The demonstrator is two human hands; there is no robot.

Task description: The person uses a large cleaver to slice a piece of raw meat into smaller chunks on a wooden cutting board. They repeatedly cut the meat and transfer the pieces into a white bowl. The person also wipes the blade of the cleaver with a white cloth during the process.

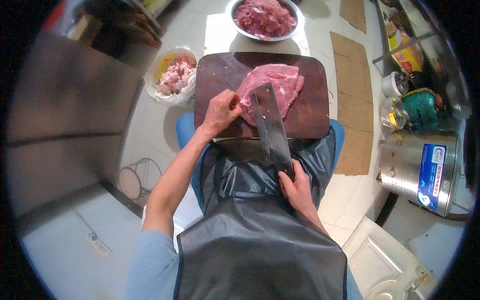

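Observation:
A dark wooden cutting board [312, 107] rests across my lap, and a large slab of raw pink meat [275, 85] lies on it. My left hand [220, 110] presses on the near left edge of the meat, fingers curled. In my right hand [296, 187] is the handle of a broad steel cleaver [269, 125]; its blade reaches forward over the board's near edge to the meat. A black apron covers my front.
A metal bowl [264, 19] of cut meat pieces sits beyond the board. To the left stands a white plastic bag [172, 75] of meat scraps. Cardboard sheets [352, 85] lie on the tiled floor at right, beside a steel cylindrical appliance [417, 167] and jars.

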